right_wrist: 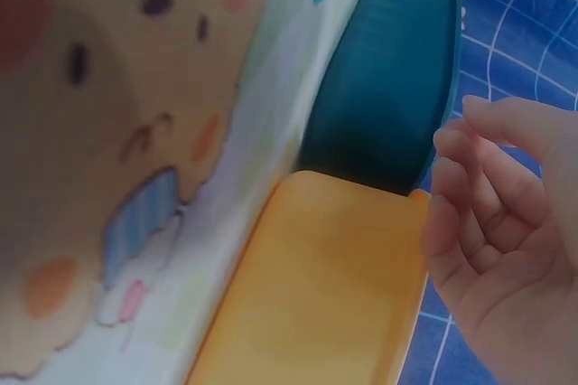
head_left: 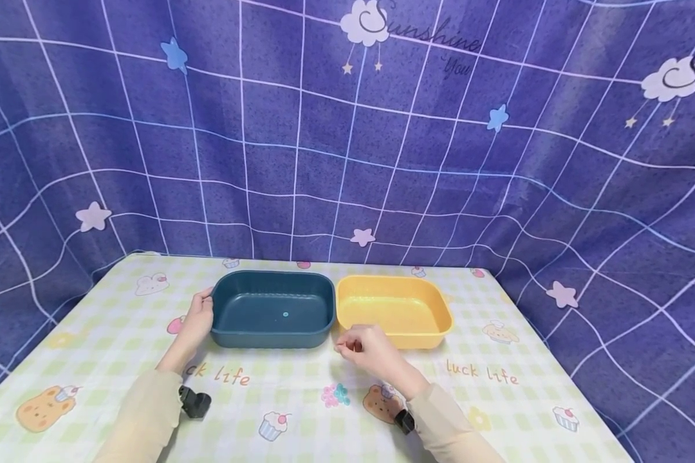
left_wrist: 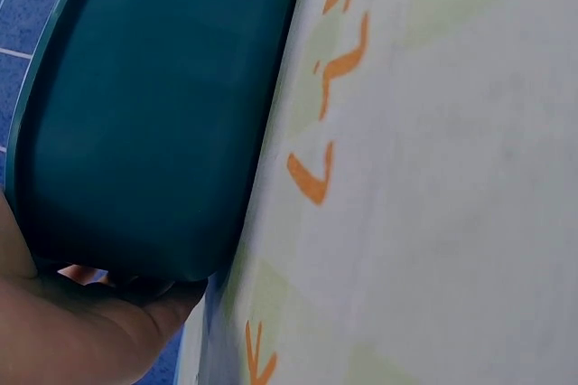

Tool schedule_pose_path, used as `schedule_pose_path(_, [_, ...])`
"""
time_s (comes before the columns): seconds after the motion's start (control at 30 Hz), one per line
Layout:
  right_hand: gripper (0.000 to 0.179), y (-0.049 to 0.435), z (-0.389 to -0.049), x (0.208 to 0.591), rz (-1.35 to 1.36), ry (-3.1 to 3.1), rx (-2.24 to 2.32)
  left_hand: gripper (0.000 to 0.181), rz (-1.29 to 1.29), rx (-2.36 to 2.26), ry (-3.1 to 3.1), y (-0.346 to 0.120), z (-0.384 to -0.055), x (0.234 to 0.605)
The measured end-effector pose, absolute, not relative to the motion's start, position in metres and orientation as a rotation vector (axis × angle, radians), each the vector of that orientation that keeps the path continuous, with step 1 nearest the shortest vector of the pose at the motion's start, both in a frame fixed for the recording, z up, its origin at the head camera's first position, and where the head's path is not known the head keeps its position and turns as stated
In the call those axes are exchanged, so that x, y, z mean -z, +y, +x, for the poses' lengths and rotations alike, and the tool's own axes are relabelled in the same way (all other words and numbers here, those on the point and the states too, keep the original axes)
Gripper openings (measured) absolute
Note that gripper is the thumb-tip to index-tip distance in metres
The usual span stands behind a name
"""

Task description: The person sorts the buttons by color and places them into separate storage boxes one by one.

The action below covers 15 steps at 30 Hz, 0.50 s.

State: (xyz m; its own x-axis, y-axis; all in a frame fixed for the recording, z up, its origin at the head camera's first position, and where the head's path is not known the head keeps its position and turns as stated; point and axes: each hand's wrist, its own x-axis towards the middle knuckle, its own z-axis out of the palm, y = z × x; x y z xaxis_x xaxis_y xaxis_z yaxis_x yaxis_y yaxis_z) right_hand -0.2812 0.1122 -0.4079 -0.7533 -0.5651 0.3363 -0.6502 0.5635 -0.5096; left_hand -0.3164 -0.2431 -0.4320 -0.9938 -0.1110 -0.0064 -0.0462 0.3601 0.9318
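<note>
A dark teal plastic bin point(head_left: 272, 339) stands on the table, its long side toward me. My left hand point(head_left: 198, 318) grips its left end. In the left wrist view, the fingers of the left hand point(left_wrist: 90, 331) go behind the end wall of the teal bin point(left_wrist: 153, 132), partly hidden. A yellow bin point(head_left: 419, 339) sits right beside the teal one, end to end. My right hand point(head_left: 373, 354) hovers in front of the yellow bin's near left corner, fingers loosely curled. In the right wrist view, nothing shows between the fingers of the right hand point(right_wrist: 497, 213).
A small pale spot point(head_left: 286, 314) shows on the teal bin's floor; its kind is unclear. The checked tablecloth point(head_left: 301, 386) carries printed cakes, bears and lettering. Behind the table hangs a blue grid-patterned curtain point(head_left: 324, 161), which also runs along the sides.
</note>
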Motion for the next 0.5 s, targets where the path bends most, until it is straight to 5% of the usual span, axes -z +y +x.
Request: schedule_pose_path(0.5, [0.006,0.1196,-0.2714,0.4176,1.068,-2.695,-0.916,0.054,0.128,1.723,-2.533,-0.2426,-0.3170,0.4321])
